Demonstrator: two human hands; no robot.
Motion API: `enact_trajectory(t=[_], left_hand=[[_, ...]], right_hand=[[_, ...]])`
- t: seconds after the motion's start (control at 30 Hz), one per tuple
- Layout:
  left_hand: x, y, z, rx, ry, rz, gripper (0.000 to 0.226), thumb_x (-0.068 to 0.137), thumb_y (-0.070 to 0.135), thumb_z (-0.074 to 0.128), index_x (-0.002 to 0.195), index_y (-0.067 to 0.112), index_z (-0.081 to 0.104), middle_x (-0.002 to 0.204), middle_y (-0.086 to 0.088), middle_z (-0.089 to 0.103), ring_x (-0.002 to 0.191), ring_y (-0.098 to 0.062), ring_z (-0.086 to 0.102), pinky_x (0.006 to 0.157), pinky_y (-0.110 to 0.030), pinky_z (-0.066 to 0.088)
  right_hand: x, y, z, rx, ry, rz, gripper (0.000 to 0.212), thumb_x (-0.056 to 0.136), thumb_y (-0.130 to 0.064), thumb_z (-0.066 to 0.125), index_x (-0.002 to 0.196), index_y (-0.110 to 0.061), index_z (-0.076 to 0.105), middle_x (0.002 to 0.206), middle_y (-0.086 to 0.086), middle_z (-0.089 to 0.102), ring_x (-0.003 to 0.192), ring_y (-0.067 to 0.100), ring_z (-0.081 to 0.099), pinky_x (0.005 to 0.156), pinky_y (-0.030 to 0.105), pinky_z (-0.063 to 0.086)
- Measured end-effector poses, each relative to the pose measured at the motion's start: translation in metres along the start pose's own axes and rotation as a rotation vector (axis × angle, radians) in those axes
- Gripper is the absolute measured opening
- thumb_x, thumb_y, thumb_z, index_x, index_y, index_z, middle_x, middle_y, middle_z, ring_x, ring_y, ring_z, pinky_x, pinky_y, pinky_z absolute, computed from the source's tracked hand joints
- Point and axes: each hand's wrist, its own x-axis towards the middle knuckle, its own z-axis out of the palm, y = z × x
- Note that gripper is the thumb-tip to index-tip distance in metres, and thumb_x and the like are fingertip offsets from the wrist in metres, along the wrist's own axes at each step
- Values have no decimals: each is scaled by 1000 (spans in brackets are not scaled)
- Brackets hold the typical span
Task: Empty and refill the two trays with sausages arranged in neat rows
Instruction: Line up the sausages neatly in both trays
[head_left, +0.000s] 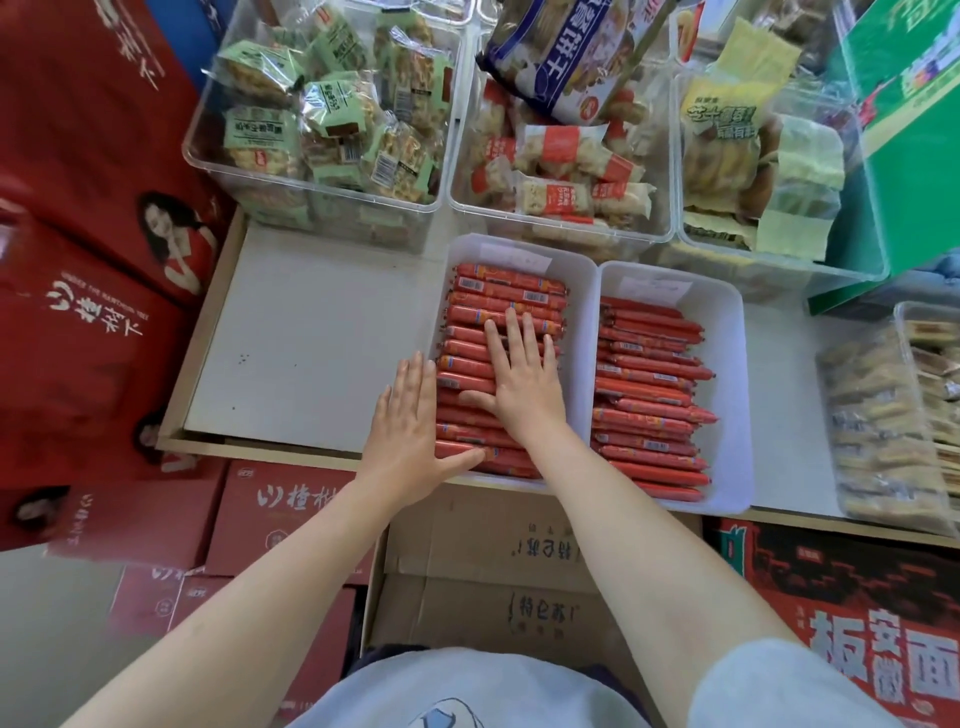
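Two white plastic trays stand side by side on the shelf, both filled with red wrapped sausages lying crosswise in stacked rows. My right hand (522, 371) lies flat with straight fingers on the sausages (506, 288) in the left tray (582, 270). My left hand (410, 431) rests with straight fingers against that tray's left side, its thumb touching the nearest sausages. The right tray (727, 322) holds its own sausages (649, 395), slightly uneven at their right ends, and neither hand touches it.
Clear bins of wrapped snacks stand behind the trays: green packs (332, 119), red-and-white packs (561, 171), yellow packs (753, 171). Another clear bin (883, 426) sits at the right. Bare white shelf (311, 338) lies left of the trays. Cardboard boxes (493, 571) sit below the shelf edge.
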Motion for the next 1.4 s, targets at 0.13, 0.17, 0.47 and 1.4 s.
enact_trajectory(t=[0.13,0.17,0.47,1.4], left_hand=[[4,1,-3,22,0,-4,127,77,85,42,147,13,-36,155,-4,-42,144,-18,-37,121,-39,-15],[7,3,-5,20,2,-5,127,77,85,42,148,13,-35,156,-4,-41,144,-18,-36,121,-39,-14],[30,6,-10,58,28,-4,121,81,82,40,151,12,-29,157,-5,-39,145,-19,-35,121,-39,-12],[28,8,-10,4,41,-3,119,83,79,45,152,15,-28,157,-3,-40,145,-18,-33,119,-37,-12]], right_hand=[[5,3,0,7,17,-4,96,89,-77,27,158,-22,-9,163,7,-19,150,26,-19,122,50,-8],[3,3,1,17,19,-18,95,89,-77,27,158,-21,-8,163,7,-18,150,26,-19,122,49,-8],[17,23,-4,-118,5,-156,112,79,-84,26,157,-10,-4,165,9,-6,152,27,-7,122,52,-1],[26,11,-18,-39,-41,-27,118,78,-89,28,156,-9,-10,165,9,-13,151,27,-14,121,51,-7]])
